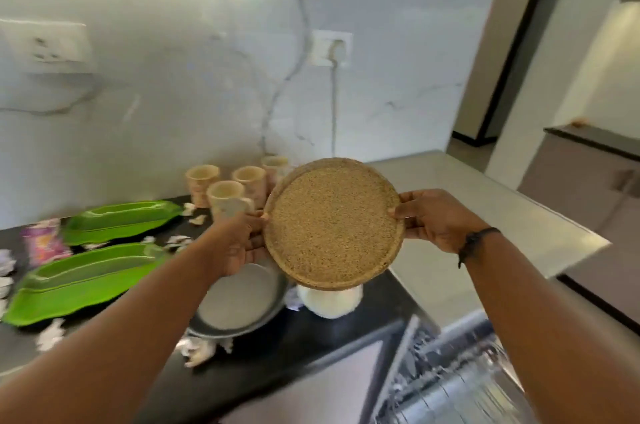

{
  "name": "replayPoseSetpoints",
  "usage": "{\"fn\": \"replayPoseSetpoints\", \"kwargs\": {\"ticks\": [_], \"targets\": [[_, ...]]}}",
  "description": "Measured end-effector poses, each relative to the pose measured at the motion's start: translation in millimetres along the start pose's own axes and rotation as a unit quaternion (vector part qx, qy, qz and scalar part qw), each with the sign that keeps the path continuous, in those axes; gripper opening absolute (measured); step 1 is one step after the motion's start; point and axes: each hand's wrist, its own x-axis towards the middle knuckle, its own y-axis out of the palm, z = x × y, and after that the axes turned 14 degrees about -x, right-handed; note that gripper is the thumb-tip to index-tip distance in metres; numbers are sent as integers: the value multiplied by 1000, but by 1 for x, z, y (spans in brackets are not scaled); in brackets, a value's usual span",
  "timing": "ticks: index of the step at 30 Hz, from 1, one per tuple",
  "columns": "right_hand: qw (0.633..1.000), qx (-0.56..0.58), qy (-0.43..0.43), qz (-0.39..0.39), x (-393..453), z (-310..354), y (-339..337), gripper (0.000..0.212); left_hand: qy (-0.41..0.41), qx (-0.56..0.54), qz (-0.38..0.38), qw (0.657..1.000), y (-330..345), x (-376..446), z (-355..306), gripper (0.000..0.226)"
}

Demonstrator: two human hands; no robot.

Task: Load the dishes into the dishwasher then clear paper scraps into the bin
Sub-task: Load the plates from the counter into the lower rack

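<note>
Your brown plate (pixel 333 223) hides most of the white bowl (pixel 329 302) beneath it. The dishwasher rack (pixel 460 385) is blurred and cut off by the bottom edge, and your left hand (pixel 239 243) covers part of the grey plate (pixel 239 302).

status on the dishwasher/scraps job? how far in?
Early. Done: nothing visibly loaded; the open dishwasher rack is blurred, contents unclear. In hand: left hand and right hand hold a round speckled brown plate above the counter. Left: four cups, two green leaf-shaped trays, a grey plate, a white bowl, and all paper scraps.
</note>
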Motion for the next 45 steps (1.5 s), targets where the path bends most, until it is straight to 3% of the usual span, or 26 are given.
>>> {"fn": "replayPoseSetpoints", "kwargs": {"ticks": [6,11,18,21,23,28,33,38,45], "targets": [[985,-29,110,-127,-60,-138,-166,15,-62,94,126,986,179,20,122,17],[951,-16,199,-237,-125,-225,-256,13,-91,159,220,958,295,12,203,13],[865,-5,329,-377,-210,-320,-308,22,-100,235,345,903,415,9,311,7],[815,-74,374,-437,-226,-353,-324,35,-68,268,407,871,452,8,351,9],[783,-137,397,-459,-231,-371,-330,28,-30,294,456,839,469,15,371,14],[706,-259,447,-484,-232,-395,-327,19,67,388,539,744,506,35,411,17],[687,-283,494,-452,-225,-444,-312,7,71,442,578,682,517,50,462,10],[676,-280,545,-410,-215,-501,-298,10,52,493,559,664,519,65,521,20],[696,-250,541,-400,-180,-616,-327,23,57,514,516,682,531,106,631,10]]}}
